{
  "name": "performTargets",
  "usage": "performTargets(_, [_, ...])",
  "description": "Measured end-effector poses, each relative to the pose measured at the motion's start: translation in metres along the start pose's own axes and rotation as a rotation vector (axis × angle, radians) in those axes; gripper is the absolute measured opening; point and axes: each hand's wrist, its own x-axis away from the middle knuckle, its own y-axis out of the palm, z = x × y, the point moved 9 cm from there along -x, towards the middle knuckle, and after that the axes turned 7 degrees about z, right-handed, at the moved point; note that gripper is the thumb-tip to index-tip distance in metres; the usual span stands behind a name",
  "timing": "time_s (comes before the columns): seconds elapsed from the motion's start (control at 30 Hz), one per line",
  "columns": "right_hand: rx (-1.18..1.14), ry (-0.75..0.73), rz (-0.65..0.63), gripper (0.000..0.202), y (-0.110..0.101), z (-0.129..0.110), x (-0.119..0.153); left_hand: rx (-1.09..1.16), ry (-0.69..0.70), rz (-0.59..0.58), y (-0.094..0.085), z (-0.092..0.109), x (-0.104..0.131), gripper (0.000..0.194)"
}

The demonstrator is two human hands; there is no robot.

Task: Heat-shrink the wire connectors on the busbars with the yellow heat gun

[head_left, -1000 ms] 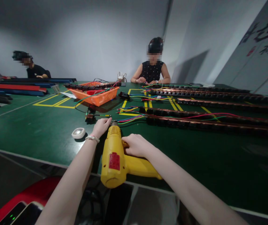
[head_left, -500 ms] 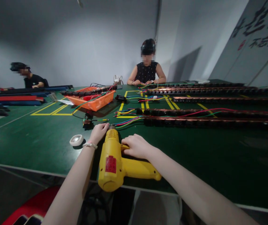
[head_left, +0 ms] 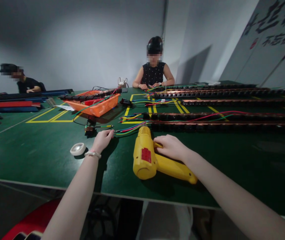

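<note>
- The heat gun is rigid and probably moderately heavy; hold it by the handle, clear of the nozzle, which may be hot.
- The wires are presumably light and flexible; pinch near the ends.
- The right hand grasps the heat gun at its trigger side, above the bench.
- The left hand pinches the wires' ends, left of the nozzle.
</note>
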Motion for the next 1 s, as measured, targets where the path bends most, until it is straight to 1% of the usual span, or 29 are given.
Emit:
performTargets(0.07, [-0.013,0.032,0.010,0.016,-0.004,0.008,0.005,-0.003,0.002,-0.004,0.000,0.000,0.000,0.049])
performTargets(0.17, [-0.037,0.067,0.031,0.018,-0.008,0.013,0.010,-0.012,-0.003,-0.007,0.001,0.001,0.000,0.049])
performTargets(0.37, [-0.097,0.180,0.083,0.033,-0.020,0.008,0.012,-0.007,0.013,-0.010,0.000,0.004,-0.001,0.049])
performTargets(0.43, [-0.137,0.252,0.072,0.044,-0.021,0.003,0.015,0.001,0.009,-0.014,0.000,0.004,-0.001,0.049])
performTargets(0.5, [-0.168,0.328,0.018,0.060,-0.015,-0.005,0.020,-0.003,-0.002,-0.015,0.000,0.004,-0.002,0.049])
performTargets(0.57, [-0.161,0.350,-0.035,0.073,-0.009,-0.015,0.024,-0.011,-0.010,-0.016,0.000,0.004,-0.002,0.049])
performTargets(0.63, [-0.157,0.338,-0.048,0.077,-0.005,-0.024,0.026,-0.019,-0.017,-0.023,0.000,0.003,-0.002,0.049])
performTargets(0.73, [-0.186,0.305,-0.030,0.078,-0.001,-0.032,0.023,-0.023,-0.022,-0.029,0.002,0.003,-0.003,0.049])
performTargets(0.83, [-0.218,0.269,-0.013,0.079,0.002,-0.041,0.017,0.012,-0.051,-0.008,0.003,-0.001,-0.004,0.050])
performTargets(1.0, [-0.205,0.196,0.033,0.082,0.007,-0.069,0.006,0.081,-0.085,0.030,0.005,-0.007,-0.006,0.050])
